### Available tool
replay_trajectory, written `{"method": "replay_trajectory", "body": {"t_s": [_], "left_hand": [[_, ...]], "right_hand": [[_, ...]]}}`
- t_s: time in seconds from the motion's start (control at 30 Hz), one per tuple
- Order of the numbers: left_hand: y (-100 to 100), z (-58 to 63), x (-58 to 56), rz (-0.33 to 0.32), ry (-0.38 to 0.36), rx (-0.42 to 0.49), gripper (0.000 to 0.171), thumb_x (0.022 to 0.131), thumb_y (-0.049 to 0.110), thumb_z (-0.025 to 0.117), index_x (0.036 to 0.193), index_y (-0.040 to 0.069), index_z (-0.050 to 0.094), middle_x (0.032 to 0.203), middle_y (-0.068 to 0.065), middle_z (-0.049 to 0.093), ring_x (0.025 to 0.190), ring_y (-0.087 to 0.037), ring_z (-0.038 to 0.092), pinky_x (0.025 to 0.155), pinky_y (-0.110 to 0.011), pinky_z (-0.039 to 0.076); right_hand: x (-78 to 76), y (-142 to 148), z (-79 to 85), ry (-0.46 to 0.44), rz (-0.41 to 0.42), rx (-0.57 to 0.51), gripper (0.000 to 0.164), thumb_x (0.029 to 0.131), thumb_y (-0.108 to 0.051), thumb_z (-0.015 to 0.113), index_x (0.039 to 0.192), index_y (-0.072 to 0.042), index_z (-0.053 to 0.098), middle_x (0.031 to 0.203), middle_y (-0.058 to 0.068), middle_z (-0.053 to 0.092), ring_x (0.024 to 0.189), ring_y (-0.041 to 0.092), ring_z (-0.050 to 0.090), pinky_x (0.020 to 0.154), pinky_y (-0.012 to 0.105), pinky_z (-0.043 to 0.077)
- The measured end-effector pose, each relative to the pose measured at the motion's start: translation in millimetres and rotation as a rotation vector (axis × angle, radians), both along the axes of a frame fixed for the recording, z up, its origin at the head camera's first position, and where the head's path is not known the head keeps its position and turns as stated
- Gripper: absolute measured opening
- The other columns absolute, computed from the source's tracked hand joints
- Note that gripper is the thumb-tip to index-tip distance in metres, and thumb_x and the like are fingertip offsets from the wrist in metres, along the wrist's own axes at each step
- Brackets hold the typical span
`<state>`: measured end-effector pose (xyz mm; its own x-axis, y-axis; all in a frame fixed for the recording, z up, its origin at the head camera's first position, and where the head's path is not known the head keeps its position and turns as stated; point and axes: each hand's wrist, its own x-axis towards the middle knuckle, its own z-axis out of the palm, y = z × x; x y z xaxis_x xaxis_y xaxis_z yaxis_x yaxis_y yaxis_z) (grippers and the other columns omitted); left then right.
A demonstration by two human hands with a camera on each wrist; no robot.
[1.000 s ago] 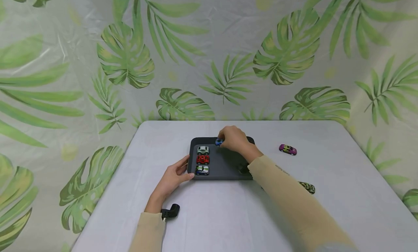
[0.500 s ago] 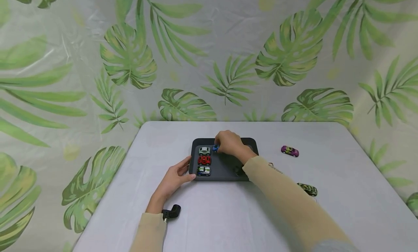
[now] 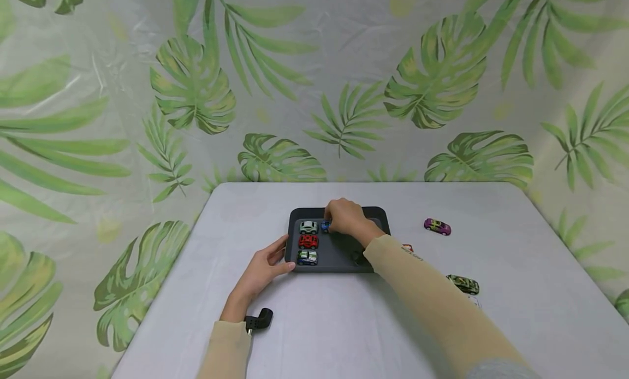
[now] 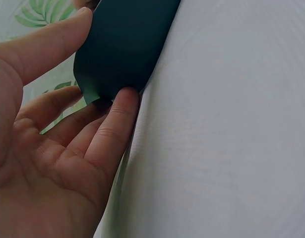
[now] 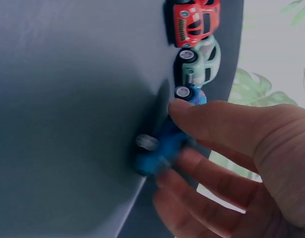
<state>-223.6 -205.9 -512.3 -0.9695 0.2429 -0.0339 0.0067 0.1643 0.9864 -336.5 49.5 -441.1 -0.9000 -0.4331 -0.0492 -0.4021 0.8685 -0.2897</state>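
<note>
My right hand [image 3: 346, 216] pinches a blue toy car [image 3: 325, 226] between thumb and fingers, low over the far part of the dark grey tray [image 3: 339, 268]. In the right wrist view the thumb covers part of this blue car, and its near end is blurred. Just left of it stands a pale mint toy car [image 3: 308, 227]; a red toy car [image 3: 308, 241] and a white-and-blue toy car [image 3: 307, 257] line up below in the tray. My left hand [image 3: 262, 263] holds the tray's near left corner, thumb at the front, fingers along the side wall [image 4: 125, 54].
On the white table [image 3: 344, 324], right of the tray, lie a purple toy car [image 3: 437, 226] and a camouflage toy car [image 3: 464, 284]. A white thing [image 3: 474, 301] and a red thing [image 3: 408, 248] are partly hidden by the right sleeve. A leaf-patterned curtain [image 3: 354, 67] hangs behind.
My right hand has brought the blue car left and nearer, from the tray's far edge to beside the mint car. My left hand stays at the tray corner.
</note>
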Motion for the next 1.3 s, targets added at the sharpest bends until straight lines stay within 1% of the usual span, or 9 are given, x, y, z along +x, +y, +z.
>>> {"method": "replay_trajectory", "body": {"t_s": [0.17, 0.4, 0.47, 0.53, 0.6, 0.73, 1.03, 1.17, 1.3], "left_hand": [[0, 2.2, 0.5, -0.002, -0.011, -0.006, 0.083, 0.086, 0.013, 0.082, 0.157, 0.023, 0.039, 0.159, -0.001, 0.038, 0.143, -0.020, 0.039, 0.108, -0.036, 0.042], [4, 15.6, 7.6, -0.017, -0.017, -0.016, 0.083, 0.089, 0.006, 0.078, 0.159, 0.010, 0.032, 0.160, -0.015, 0.032, 0.145, -0.031, 0.035, 0.106, -0.036, 0.044], [4, 14.0, 7.3, -0.014, -0.015, -0.008, 0.083, 0.089, 0.007, 0.078, 0.159, 0.011, 0.033, 0.160, -0.014, 0.033, 0.145, -0.030, 0.035, 0.106, -0.036, 0.045], [2, 6.9, 3.2, -0.009, -0.025, -0.015, 0.084, 0.088, 0.007, 0.079, 0.159, 0.013, 0.033, 0.160, -0.012, 0.033, 0.145, -0.027, 0.036, 0.106, -0.035, 0.044], [1, 3.4, 1.6, -0.001, -0.029, -0.015, 0.084, 0.088, 0.008, 0.079, 0.159, 0.015, 0.034, 0.160, -0.009, 0.034, 0.144, -0.025, 0.037, 0.106, -0.034, 0.044], [2, 3.5, 1.6, 0.012, -0.027, -0.013, 0.082, 0.088, 0.006, 0.079, 0.158, 0.017, 0.037, 0.159, -0.008, 0.036, 0.144, -0.025, 0.037, 0.106, -0.034, 0.045], [0, 0.2, -1.0, -0.006, -0.024, 0.001, 0.084, 0.087, 0.009, 0.081, 0.158, 0.020, 0.037, 0.160, -0.006, 0.035, 0.144, -0.024, 0.037, 0.105, -0.033, 0.045], [0, 0.1, -0.3, -0.006, -0.023, -0.001, 0.083, 0.086, 0.013, 0.082, 0.156, 0.024, 0.039, 0.159, -0.002, 0.038, 0.143, -0.021, 0.039, 0.104, -0.030, 0.046], [0, 0.3, 0.4, -0.006, -0.012, -0.003, 0.084, 0.086, 0.015, 0.082, 0.157, 0.022, 0.039, 0.158, -0.002, 0.038, 0.142, -0.020, 0.040, 0.103, -0.030, 0.047]], "right_hand": [[-0.2, 1, -4.5, -0.017, 0.000, 0.021, 0.031, 0.081, -0.014, 0.085, 0.112, -0.015, 0.077, 0.109, 0.003, 0.071, 0.093, 0.023, 0.066, 0.076, 0.042, 0.057], [-1.3, 4, -7.7, -0.016, -0.013, 0.017, 0.032, 0.080, -0.015, 0.086, 0.111, -0.014, 0.078, 0.109, 0.005, 0.071, 0.090, 0.023, 0.066, 0.075, 0.043, 0.057], [-1.2, 5, -7.5, -0.021, -0.022, 0.022, 0.032, 0.081, -0.016, 0.086, 0.111, -0.014, 0.077, 0.110, 0.005, 0.071, 0.091, 0.023, 0.066, 0.076, 0.043, 0.057], [-1.5, 5, -7.4, -0.024, -0.030, 0.024, 0.032, 0.081, -0.017, 0.086, 0.112, -0.015, 0.077, 0.110, 0.005, 0.071, 0.091, 0.023, 0.066, 0.075, 0.043, 0.057], [-0.6, 6, -6.3, -0.028, -0.037, 0.023, 0.032, 0.081, -0.018, 0.086, 0.112, -0.015, 0.077, 0.110, 0.005, 0.071, 0.091, 0.024, 0.066, 0.075, 0.043, 0.057], [-0.6, 7, -6.0, -0.033, -0.035, 0.016, 0.032, 0.081, -0.018, 0.086, 0.111, -0.013, 0.077, 0.109, 0.006, 0.071, 0.089, 0.024, 0.066, 0.075, 0.044, 0.058], [-3.1, 8, -6.8, -0.037, -0.041, 0.012, 0.030, 0.082, -0.019, 0.085, 0.111, -0.012, 0.077, 0.109, 0.006, 0.071, 0.088, 0.024, 0.066, 0.075, 0.045, 0.057], [-1.8, 10, -2.9, -0.035, -0.039, 0.018, 0.032, 0.081, -0.021, 0.086, 0.111, -0.013, 0.077, 0.108, 0.005, 0.071, 0.090, 0.024, 0.065, 0.077, 0.045, 0.057], [-0.8, 13, 3.1, -0.024, -0.027, 0.005, 0.031, 0.081, -0.022, 0.086, 0.109, -0.014, 0.078, 0.105, 0.003, 0.071, 0.089, 0.022, 0.065, 0.077, 0.043, 0.057]]}}
